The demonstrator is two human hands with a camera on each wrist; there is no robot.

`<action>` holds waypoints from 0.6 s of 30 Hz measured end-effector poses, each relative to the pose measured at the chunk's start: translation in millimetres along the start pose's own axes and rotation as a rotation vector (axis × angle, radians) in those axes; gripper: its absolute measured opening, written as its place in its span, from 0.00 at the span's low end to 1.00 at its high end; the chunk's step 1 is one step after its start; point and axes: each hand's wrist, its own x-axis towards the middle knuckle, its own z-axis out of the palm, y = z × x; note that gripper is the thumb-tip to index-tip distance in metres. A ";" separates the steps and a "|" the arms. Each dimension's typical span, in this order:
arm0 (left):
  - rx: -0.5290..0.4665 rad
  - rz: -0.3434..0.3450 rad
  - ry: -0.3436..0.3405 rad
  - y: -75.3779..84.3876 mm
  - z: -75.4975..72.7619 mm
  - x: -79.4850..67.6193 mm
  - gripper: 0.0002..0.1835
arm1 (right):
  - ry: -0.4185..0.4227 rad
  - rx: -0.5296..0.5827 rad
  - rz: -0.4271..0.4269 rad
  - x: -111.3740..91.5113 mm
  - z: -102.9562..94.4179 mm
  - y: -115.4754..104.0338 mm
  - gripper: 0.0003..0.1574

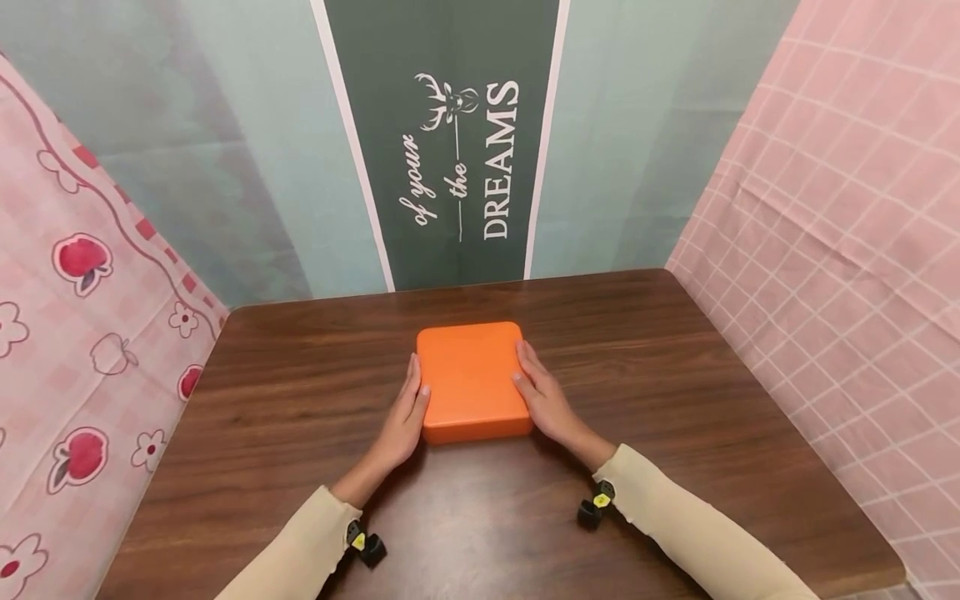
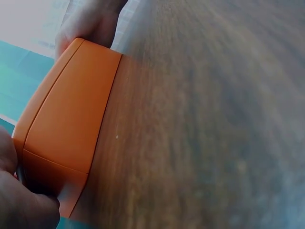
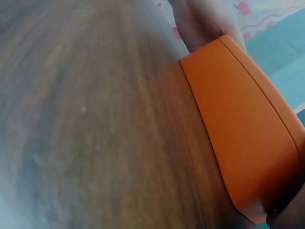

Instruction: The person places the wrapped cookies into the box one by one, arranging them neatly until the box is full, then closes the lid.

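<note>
A square orange box (image 1: 474, 375) with rounded corners sits flat on the brown wooden table, near its middle. A thin seam runs round the side just below the top, as both wrist views show. My left hand (image 1: 402, 423) holds the box's left side, its thumb at the top edge and its fingers along the side. Against the right side, my right hand (image 1: 551, 406) grips the same way, with the thumb on the top edge. In the left wrist view the box's front wall (image 2: 71, 105) meets the tabletop. Some fingertips are hidden behind the box.
The dark wood-grain table (image 1: 300, 400) ends at a back edge before a green hanging cloth (image 1: 450, 258). Pink patterned cloth (image 1: 97, 358) hangs at the left, and pink checked cloth (image 1: 840, 275) at the right. Small black devices (image 1: 367, 546) are strapped at both wrists.
</note>
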 end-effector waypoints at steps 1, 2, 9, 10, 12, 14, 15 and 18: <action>-0.005 -0.001 -0.003 2.7 -0.4 -0.6 0.32 | 0.007 0.007 0.000 -0.9 0.1 0.4 0.34; -0.013 0.001 -0.005 4.8 -0.3 -1.4 0.32 | 0.013 0.015 -0.003 -1.8 0.1 1.0 0.34; -0.015 0.031 0.012 -21.7 6.2 -0.4 0.33 | 0.027 0.035 -0.006 -6.8 -0.2 0.9 0.34; -0.012 0.031 0.011 -23.5 5.1 0.4 0.33 | 0.028 0.027 0.001 -6.3 -0.1 0.2 0.34; -0.004 0.022 0.009 -24.2 1.3 1.9 0.33 | 0.021 0.003 0.010 -4.4 -0.4 -1.2 0.35; 0.001 -0.003 0.017 -23.1 -4.7 3.5 0.33 | 0.003 -0.026 0.023 -1.3 -0.9 -1.7 0.36; 0.001 -0.029 0.025 -21.5 -8.5 4.4 0.34 | -0.007 -0.040 0.029 0.7 -1.2 -2.1 0.36; 0.018 -0.101 0.041 -18.1 -23.3 9.3 0.34 | -0.053 -0.087 0.059 7.7 -3.3 -3.2 0.36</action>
